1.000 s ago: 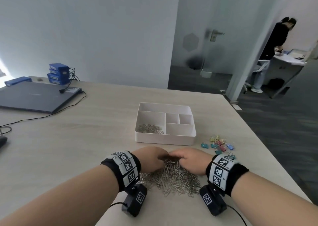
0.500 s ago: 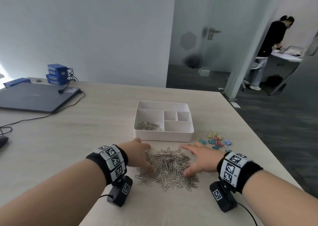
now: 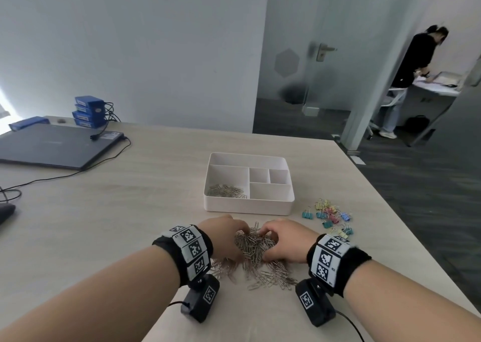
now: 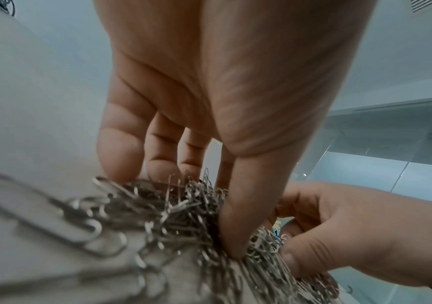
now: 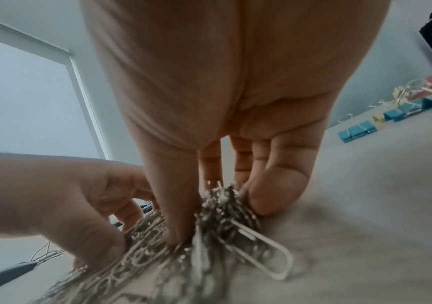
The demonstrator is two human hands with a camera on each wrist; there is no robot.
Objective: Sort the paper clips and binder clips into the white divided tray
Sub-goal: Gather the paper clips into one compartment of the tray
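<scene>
Both my hands are cupped round the paper clip pile (image 3: 256,253) on the table (image 3: 104,224): left hand (image 3: 223,237) and right hand (image 3: 286,241) with fingers curled in, squeezing a bunch between them. I judge the clips light, slippery and tangling, so a scoop from underneath should hold better than a pinch. Just beyond, the white divided tray (image 3: 247,207) already holds clips in its near-left compartment; its front wall must be cleared. Binder clips (image 3: 329,215) lie right of it, a laptop (image 3: 57,146) far left.
</scene>
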